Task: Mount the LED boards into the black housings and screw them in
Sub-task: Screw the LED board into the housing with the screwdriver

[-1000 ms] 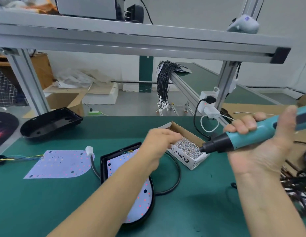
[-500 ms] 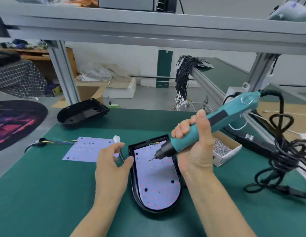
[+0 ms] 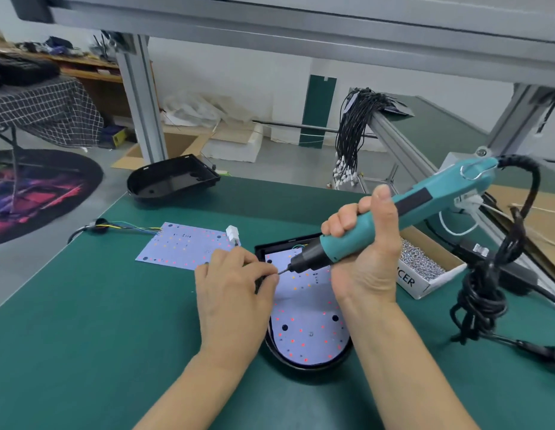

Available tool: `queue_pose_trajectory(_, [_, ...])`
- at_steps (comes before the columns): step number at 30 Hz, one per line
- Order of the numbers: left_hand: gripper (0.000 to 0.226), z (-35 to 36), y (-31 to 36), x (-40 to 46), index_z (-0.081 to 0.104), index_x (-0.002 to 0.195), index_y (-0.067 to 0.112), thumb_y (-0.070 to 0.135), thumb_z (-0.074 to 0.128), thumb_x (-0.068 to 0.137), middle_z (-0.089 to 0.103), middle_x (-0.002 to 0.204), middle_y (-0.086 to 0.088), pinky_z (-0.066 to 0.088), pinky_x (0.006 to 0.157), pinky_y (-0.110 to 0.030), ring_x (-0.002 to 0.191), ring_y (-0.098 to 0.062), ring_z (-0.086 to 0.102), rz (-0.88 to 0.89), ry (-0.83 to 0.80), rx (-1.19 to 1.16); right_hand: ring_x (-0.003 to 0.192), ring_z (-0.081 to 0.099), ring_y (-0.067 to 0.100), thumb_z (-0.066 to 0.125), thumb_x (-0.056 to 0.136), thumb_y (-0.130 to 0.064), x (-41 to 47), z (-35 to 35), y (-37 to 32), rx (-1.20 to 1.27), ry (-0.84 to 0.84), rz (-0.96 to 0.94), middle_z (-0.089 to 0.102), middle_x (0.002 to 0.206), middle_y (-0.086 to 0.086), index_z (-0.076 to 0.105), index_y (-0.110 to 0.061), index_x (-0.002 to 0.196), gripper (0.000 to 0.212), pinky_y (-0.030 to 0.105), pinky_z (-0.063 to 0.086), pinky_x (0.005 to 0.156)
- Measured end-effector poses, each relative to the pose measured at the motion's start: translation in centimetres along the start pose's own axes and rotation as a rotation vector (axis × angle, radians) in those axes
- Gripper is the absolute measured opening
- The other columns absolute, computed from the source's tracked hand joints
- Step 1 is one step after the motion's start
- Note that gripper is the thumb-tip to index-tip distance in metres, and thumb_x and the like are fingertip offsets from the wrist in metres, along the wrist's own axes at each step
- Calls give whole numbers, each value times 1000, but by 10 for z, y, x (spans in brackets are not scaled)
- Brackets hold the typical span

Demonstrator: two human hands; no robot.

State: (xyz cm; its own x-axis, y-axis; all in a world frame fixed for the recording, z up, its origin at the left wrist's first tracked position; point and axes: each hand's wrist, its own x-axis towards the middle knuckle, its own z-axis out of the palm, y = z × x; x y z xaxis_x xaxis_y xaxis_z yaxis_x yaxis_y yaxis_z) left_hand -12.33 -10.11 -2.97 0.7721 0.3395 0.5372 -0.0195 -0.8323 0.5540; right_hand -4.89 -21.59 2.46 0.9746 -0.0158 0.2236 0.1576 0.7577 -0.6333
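Observation:
A black housing (image 3: 301, 364) lies on the green mat in front of me with a white LED board (image 3: 307, 330) seated inside it. My right hand (image 3: 366, 252) grips a teal electric screwdriver (image 3: 425, 203), its bit tip pointing down-left over the board's upper left corner. My left hand (image 3: 235, 290) rests at the housing's left edge, fingertips pinched together right at the bit tip; whatever they pinch is too small to make out. A second LED board (image 3: 183, 246) with coloured wires lies loose to the left. An empty black housing (image 3: 170, 180) sits at the far left edge of the table.
An open cardboard box of small screws (image 3: 425, 268) stands right of the housing. The screwdriver's black cable (image 3: 484, 293) is coiled at the right. Aluminium frame posts (image 3: 139, 103) rise behind, and a bundle of black wires (image 3: 353, 131) hangs off a rail.
My left hand left the screw box and came to the housing's left edge, fingertips now meeting the bit. My right hand swung the screwdriver from the box down over the board.

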Motion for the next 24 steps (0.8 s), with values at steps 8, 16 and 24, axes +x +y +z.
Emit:
queue_pose_trajectory(8, [42, 5, -26, 15, 53, 121, 22, 34, 68, 83, 65, 88, 11, 43, 69, -23, 85, -3, 59, -632, -411, -383, 45, 38, 14, 70, 62, -41, 6, 0, 5, -67, -31, -44, 40, 54, -1, 45, -19, 69, 34, 24, 37, 52])
queue_pose_trajectory(16, [49, 22, -5, 26, 63, 90, 14, 39, 75, 50, 70, 86, -7, 54, 81, -47, 83, -28, 68, -637, -515, -349, 45, 39, 14, 70, 64, -42, 12, -8, 9, -133, -37, -47, 42, 53, -1, 43, -17, 70, 37, 24, 38, 52])
queue_pose_trajectory(24, [33, 35, 0, 21, 67, 75, 11, 27, 72, 47, 62, 62, -3, 54, 74, -48, 60, -23, 56, -675, -417, -554, 45, 39, 14, 69, 65, -40, 18, -12, 11, -136, -54, -57, 42, 52, -2, 44, -18, 69, 34, 24, 37, 52])
